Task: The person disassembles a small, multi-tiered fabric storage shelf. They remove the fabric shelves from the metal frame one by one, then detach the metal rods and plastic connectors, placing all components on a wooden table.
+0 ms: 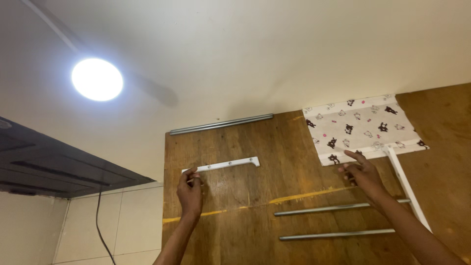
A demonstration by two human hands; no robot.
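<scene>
Both hands are raised against a brown wooden panel (274,162). Left hand (190,189) pinches the near end of a white bracket strip (223,165) between fingertips; the strip runs rightward from it. Right hand (362,172) closes loosely on the top of a white slanted bar (405,184), just below a patterned cloth (363,127). Two metal rods (338,221) lie beneath that hand, another rod (221,124) above the left, a bright ceiling lamp (97,79) farther left
</scene>
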